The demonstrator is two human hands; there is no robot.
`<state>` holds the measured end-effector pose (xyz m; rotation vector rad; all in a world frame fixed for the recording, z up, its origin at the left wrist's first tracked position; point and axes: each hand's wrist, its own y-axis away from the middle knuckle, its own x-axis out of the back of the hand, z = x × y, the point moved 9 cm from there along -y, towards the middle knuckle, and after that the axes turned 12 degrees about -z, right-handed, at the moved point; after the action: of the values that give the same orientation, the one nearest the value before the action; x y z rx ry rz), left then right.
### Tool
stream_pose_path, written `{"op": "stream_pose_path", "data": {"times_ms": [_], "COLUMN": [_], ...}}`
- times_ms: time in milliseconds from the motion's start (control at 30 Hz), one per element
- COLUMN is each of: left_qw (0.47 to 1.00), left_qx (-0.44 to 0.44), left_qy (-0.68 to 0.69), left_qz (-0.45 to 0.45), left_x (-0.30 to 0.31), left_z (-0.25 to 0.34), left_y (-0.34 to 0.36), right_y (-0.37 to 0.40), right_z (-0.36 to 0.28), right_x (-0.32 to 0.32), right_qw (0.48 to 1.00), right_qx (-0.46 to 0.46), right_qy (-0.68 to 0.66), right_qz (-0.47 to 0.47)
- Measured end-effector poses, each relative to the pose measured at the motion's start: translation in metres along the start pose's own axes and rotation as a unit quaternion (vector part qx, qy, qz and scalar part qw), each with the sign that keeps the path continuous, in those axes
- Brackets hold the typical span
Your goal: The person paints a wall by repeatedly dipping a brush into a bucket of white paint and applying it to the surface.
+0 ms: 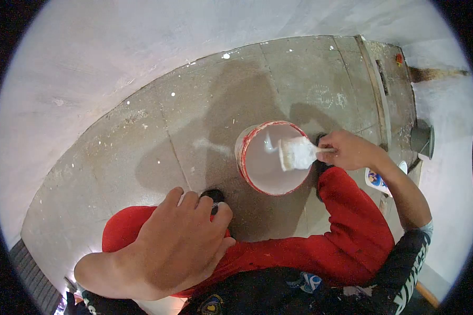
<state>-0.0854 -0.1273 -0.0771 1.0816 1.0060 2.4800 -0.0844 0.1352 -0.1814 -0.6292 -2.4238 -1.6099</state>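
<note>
A wide brush [298, 154] with white, paint-coated bristles is held over a round bucket [243, 157] with a red-stained rim. Whitish liquid [263, 176] fills much of the bucket. My right hand [349, 150] pinches the brush's handle just right of the rim, and the bristles point left. Nearer to me, my left hand [186, 236] hangs over my red-clad left leg, back upward, with its fingers loosely curled; its palm and anything under it are hidden.
Pale walls [115, 47] border the tiled floor [168, 126], which has white splatters. To the right are a grey bucket [421, 140], a white container [376, 181] and a raised strip [373, 86]. A dark ridged object [34, 278] lies at lower left.
</note>
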Motion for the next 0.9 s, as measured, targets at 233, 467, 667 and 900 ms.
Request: {"op": "stream_pose_path", "data": {"times_ms": [233, 467, 667, 900], "left_qw": [1.000, 1.000, 1.000, 1.000], "left_qx": [-0.003, -0.002, 0.003, 0.000], "left_qy": [0.010, 0.008, 0.007, -0.001], "left_qz": [0.000, -0.005, -0.005, -0.013], "left_x": [-0.001, -0.001, 0.000, 0.000], "left_z": [-0.001, -0.001, -0.002, -0.002], "left_y": [0.000, -0.001, 0.001, 0.003], "right_y": [-0.002, -0.004, -0.008, -0.014], "right_z": [0.005, 0.006, 0.015, 0.053], "right_x": [-0.002, -0.001, -0.002, -0.024], "right_qw": [0.999, 0.999, 0.999, 0.900], "right_qx": [-0.031, -0.024, 0.018, 0.032], "right_qy": [0.025, 0.025, 0.005, -0.411], "right_qz": [-0.003, -0.021, -0.030, -0.141]}}
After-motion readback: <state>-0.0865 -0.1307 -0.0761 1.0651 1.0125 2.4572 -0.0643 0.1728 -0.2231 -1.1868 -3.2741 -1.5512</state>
